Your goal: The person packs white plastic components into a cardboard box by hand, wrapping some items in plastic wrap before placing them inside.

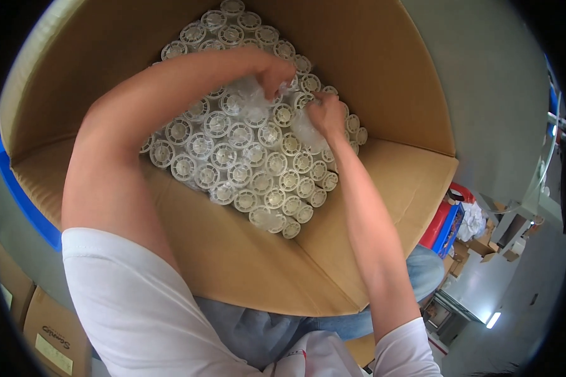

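Rows of round, white, spoked plastic reels (224,154) stand packed together, ends up, inside a large brown cardboard box (396,81). Thin clear plastic film (248,94) lies crumpled over part of them. Reaching across the reels, my left hand (275,74) has its fingers curled down and closed on the film. Close by, toward the box's right wall, my right hand (327,116) is closed too, with a bunched piece of clear film (306,131) hanging at its fingers. The fingertips of both hands are partly hidden.
The box's near flap (233,257) slopes over my legs in blue jeans (346,325). Closed cartons (53,333) stand at the lower left, beside a blue edge (25,195). On the right are a blue bin (448,229) and several smaller cardboard boxes (484,246).
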Demonstrator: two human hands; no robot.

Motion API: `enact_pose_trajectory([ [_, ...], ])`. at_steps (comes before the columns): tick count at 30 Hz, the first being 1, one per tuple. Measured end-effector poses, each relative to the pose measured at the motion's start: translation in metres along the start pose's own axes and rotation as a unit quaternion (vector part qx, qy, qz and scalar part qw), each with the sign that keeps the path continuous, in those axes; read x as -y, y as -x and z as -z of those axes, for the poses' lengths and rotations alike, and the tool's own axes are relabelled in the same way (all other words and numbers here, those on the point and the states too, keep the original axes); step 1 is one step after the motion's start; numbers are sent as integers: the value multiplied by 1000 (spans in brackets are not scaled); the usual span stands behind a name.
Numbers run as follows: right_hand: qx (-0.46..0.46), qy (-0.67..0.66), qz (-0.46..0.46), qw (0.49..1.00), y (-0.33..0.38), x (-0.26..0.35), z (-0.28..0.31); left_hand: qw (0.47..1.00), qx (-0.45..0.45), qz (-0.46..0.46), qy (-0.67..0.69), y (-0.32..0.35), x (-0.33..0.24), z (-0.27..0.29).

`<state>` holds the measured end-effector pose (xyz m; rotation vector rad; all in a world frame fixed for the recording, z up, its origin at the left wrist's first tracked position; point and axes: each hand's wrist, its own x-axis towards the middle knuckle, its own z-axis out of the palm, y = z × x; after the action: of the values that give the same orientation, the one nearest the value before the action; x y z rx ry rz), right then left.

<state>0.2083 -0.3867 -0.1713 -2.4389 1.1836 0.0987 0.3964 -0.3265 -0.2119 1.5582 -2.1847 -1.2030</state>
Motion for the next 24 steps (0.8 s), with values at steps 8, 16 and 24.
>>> enact_pose_trajectory([
  [8,10,25,4,1000,-14,-7,-1,985,45,38,-164,-9,-12,-6],
  [16,-115,-51,65,990,-19,14,-6,994,93,42,-23,-15,-10,9],
  [24,-23,-53,121,991,-96,-20,-27,998,30,16,-57,-7,-31,12],
])
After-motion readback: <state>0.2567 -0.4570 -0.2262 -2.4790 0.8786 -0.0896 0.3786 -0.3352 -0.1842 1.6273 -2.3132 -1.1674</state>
